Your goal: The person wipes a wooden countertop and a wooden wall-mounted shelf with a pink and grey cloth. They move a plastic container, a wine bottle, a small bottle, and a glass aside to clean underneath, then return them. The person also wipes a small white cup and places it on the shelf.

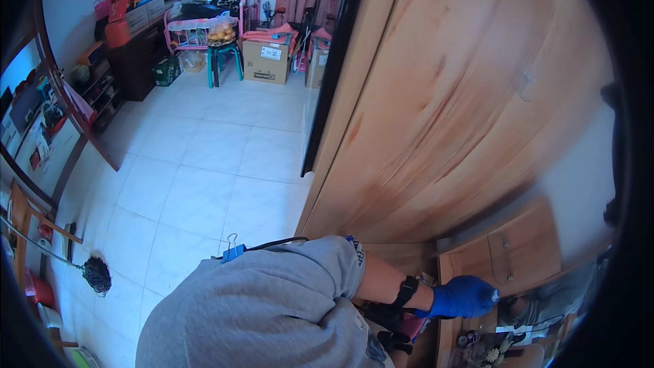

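Observation:
My left hand (462, 297) wears a blue glove and reaches out at the lower right, below a wooden door panel. Its fingers are closed around a small clear, shiny thing (494, 295), mostly hidden by the glove. A black strap (406, 291) circles the forearm. Beneath the arm, a pink object (412, 326) and black items show in part. Just beyond the hand is a wooden cabinet front (526, 253) with two small knobs. My right hand is out of view. The grey shirt of my torso fills the lower middle.
A tall wooden wardrobe (434, 87) slants across the right side. Light flowers (493, 354) stand below the hand, near a reflective surface. A mop head (97, 275) is over the tiled floor at left. Further off are a stool (225, 50), a cardboard box (265, 64) and a dark cabinet (134, 64).

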A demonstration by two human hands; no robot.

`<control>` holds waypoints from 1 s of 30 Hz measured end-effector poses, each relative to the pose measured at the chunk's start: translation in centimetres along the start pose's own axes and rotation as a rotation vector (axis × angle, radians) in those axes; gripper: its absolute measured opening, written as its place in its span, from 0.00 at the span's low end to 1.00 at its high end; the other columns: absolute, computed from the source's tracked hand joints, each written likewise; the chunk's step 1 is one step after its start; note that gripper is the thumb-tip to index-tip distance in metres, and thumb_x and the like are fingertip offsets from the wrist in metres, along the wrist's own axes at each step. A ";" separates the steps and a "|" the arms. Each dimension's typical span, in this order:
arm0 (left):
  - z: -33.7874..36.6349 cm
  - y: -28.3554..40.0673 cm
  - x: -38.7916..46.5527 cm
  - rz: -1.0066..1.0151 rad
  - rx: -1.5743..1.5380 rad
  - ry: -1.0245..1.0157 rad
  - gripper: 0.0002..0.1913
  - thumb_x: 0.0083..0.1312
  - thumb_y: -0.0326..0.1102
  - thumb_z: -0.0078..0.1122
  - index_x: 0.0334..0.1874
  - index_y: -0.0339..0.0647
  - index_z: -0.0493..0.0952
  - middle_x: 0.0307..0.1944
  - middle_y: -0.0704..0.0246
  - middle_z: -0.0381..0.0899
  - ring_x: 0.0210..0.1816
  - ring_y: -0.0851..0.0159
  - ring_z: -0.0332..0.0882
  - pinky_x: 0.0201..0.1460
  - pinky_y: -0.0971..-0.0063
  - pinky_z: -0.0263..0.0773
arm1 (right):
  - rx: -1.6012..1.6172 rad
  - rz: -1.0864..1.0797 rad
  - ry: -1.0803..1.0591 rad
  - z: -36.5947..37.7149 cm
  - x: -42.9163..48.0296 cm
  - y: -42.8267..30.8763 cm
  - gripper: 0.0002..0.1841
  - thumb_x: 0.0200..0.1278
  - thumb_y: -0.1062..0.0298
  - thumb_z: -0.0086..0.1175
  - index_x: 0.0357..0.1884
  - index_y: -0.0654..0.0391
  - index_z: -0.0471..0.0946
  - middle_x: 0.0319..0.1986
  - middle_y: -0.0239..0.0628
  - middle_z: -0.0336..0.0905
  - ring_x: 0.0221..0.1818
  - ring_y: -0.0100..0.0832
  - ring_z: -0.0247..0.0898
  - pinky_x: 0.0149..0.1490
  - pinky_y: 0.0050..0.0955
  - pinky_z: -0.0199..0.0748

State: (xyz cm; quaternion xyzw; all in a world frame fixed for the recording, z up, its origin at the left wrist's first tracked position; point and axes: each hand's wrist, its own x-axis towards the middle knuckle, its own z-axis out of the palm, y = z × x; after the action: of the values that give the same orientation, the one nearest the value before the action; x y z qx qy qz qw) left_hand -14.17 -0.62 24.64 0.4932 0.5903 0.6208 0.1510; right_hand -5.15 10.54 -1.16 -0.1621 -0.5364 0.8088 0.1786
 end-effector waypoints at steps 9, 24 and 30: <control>-0.9 5.7 0.8 -0.253 -0.557 -0.020 0.28 0.70 0.57 0.37 0.26 0.44 0.81 0.20 0.65 0.80 0.22 0.62 0.80 0.29 0.70 0.72 | -0.188 0.030 0.097 4.6 1.2 -2.8 0.30 0.72 0.48 0.35 0.68 0.57 0.57 0.62 0.41 0.63 0.62 0.40 0.61 0.66 0.36 0.59; 3.3 2.2 2.0 -0.020 0.004 -0.128 0.34 0.68 0.65 0.31 0.32 0.44 0.82 0.26 0.60 0.82 0.33 0.53 0.82 0.40 0.63 0.73 | -0.294 0.064 0.133 7.2 3.5 -3.9 0.27 0.70 0.53 0.38 0.66 0.58 0.59 0.61 0.41 0.65 0.61 0.38 0.62 0.65 0.36 0.60; 3.3 2.0 1.6 0.035 -0.021 -0.074 0.33 0.69 0.65 0.32 0.32 0.46 0.82 0.25 0.58 0.81 0.29 0.50 0.81 0.34 0.62 0.73 | -0.303 0.064 0.134 7.0 3.3 -4.2 0.26 0.70 0.56 0.39 0.66 0.59 0.60 0.60 0.40 0.66 0.61 0.37 0.63 0.65 0.36 0.60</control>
State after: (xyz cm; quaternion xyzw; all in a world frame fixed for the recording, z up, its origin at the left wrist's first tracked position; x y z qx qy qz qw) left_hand -11.54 2.09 26.46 0.5247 0.5690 0.6108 0.1670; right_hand -10.78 7.89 5.12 -0.2578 -0.6336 0.7113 0.1617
